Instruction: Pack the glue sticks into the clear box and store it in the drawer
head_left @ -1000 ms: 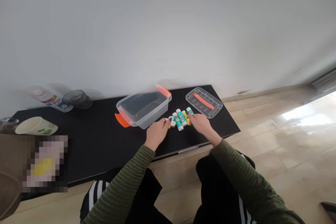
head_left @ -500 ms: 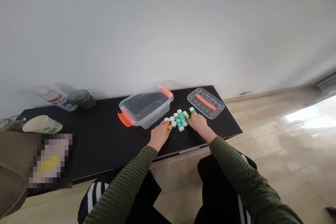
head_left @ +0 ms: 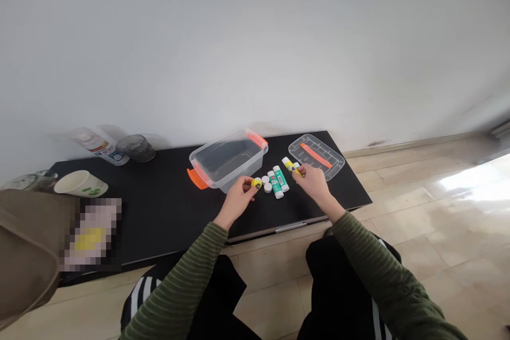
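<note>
Between the thumb and fingers of my left hand (head_left: 236,197) is a yellow cap (head_left: 256,184). My right hand (head_left: 314,185) grips a yellow glue stick (head_left: 291,166), its white end pointing up and to the left. Two green glue sticks (head_left: 278,182) lie side by side on the black table between my hands. Several white caps (head_left: 267,188) rest just left of them, one partly behind the yellow cap. Another white-ended glue stick (head_left: 296,166) is mostly hidden behind my right hand.
A clear plastic box (head_left: 227,162) with orange clips stands behind my left hand. Its lid (head_left: 332,159) lies at right. On the left are a paper cup (head_left: 79,183), a dark glass (head_left: 136,149) and a spray can (head_left: 95,144). A wall (head_left: 255,53) rises behind the table.
My left hand has picked up the yellow cap from beside the white ones. My right hand has lifted the yellow glue stick away from the green ones. The view has shifted slightly.
</note>
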### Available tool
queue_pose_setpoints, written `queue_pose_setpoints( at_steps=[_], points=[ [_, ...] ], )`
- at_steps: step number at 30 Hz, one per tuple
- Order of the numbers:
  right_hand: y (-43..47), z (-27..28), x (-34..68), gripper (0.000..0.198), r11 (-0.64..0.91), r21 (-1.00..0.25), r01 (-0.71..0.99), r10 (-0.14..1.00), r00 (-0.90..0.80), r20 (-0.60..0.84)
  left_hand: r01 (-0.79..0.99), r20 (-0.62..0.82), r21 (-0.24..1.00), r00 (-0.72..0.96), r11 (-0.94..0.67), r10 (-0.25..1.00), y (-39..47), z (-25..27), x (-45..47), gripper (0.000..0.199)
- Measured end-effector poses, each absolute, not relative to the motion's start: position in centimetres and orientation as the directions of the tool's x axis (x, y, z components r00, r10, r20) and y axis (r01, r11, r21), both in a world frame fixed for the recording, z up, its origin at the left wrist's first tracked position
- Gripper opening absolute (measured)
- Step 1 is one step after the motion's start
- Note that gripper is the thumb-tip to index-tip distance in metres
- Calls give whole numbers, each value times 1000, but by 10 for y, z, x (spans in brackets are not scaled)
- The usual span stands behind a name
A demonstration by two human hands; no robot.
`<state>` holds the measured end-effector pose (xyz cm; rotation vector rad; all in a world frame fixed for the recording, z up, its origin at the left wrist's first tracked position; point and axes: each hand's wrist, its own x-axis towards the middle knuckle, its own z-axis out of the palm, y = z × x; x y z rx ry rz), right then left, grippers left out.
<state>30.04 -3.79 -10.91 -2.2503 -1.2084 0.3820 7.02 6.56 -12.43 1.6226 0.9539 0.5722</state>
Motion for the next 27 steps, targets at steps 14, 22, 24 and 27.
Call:
queue_pose_setpoints(
  at_steps=[14,22,24,27],
  points=[
    [-60,-96,257,22,-116,-793,598,928,350,128,-197,-222,878,640,437,736,51,-110,72,34],
    [-61,-100,254,20,-68,-853,517,947,302,107,-151,-209,896,687,418,696,47,-110,74,40],
    [-60,-102,252,21,-104,-916,388,958,288,13,-150,-194,902,696,405,691,47,-110,74,41],
    [-57,-108,252,28,-173,-961,216,964,237,-120,-142,-180,909,714,391,677,48,-112,76,42]
  ],
)
